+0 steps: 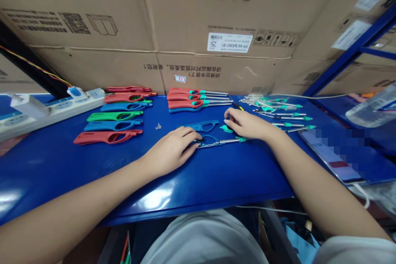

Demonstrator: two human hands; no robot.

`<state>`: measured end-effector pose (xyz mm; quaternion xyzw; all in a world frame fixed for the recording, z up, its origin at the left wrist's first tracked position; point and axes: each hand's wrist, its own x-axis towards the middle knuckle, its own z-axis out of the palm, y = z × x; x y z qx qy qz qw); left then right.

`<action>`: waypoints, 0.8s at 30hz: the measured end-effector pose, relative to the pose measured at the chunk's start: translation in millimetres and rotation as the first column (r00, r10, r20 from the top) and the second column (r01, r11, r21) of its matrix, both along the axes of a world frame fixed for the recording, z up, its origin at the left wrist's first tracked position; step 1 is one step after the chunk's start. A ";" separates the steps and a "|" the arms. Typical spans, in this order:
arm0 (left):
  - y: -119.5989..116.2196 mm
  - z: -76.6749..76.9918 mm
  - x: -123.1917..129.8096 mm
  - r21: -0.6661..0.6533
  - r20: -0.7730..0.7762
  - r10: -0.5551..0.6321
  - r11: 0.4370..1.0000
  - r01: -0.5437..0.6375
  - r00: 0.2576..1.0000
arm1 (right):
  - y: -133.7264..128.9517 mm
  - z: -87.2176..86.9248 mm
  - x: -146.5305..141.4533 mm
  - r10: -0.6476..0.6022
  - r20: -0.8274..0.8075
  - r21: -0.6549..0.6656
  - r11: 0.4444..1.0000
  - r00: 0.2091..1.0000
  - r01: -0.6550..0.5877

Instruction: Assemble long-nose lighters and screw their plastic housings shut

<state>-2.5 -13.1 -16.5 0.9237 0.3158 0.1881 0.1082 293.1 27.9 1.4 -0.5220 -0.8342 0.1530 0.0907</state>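
- Evidently the left hand (173, 148) has its grip drawn in, thumb and fingers pinching the wired end of a metal rod (228, 142); a slack pinch could let that end spring out of the blue shell (210, 137) beneath it.
- The right hand (249, 123) has a curled grip, thumb close to the forefinger, right by a small green piece (227, 128); whether anything is pinched there I cannot tell (the fingers hide the spot).
- Between the hands, thin wires (213, 144) loop loosely along the rod, so a careless push could trap or kink them against the shell.
- Just behind lies a second blue shell (202, 125), near enough for a knuckle to nudge it out of line.
- Left of it, loose screws (158, 126) sit in a tiny heap; a sweep of the left wrist could scatter them.
- Under the right forearm lie spare rods (291, 124) with green collars, where the arm could catch and drag a wire.
- Farther right, a phone (334, 156) on a cable (361, 194) crowds the elbow's path.
- The widest open room is the bare blue counter (213, 181) toward the body, though its front edge is near and small parts could roll off; behind, a cardboard wall (182, 29) limits any reach.
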 end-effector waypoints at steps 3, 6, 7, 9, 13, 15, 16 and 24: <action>2.1 -0.3 -1.0 -0.001 0.010 0.012 1.000 -0.012 1.000 | 0.0 2.2 4.4 0.034 0.032 0.031 0.999 0.999 -0.035; 4.6 -1.2 -2.3 -0.015 0.019 0.015 1.000 -0.015 1.000 | -0.1 4.0 7.8 0.120 0.002 -0.010 0.993 0.993 -0.120; 5.3 -1.5 -2.6 -0.022 0.024 0.014 1.000 -0.014 1.000 | -0.6 4.7 7.7 0.139 -0.031 -0.021 0.990 0.990 -0.140; 6.4 -1.9 -3.1 -0.033 0.039 0.011 0.999 -0.010 0.999 | -2.6 6.7 5.0 0.170 -0.108 -0.021 0.985 0.980 -0.173; 7.4 -2.0 -3.0 -0.061 0.068 0.008 0.998 -0.004 0.998 | -10.1 10.4 -8.7 0.256 -0.235 0.000 0.965 0.938 -0.263; 7.4 -2.3 -2.8 -0.066 0.071 0.009 0.998 -0.004 0.997 | -14.3 10.0 -17.1 0.300 -0.274 0.005 0.950 0.914 -0.311; 7.3 -2.6 -2.7 -0.065 0.072 0.010 0.998 -0.005 0.997 | -16.0 9.2 -20.8 0.320 -0.288 0.006 0.943 0.902 -0.332; 7.8 -5.6 -2.2 -0.077 0.088 0.013 0.997 -0.007 0.996 | -21.7 0.0 -33.3 0.378 -0.288 0.019 0.921 0.880 -0.389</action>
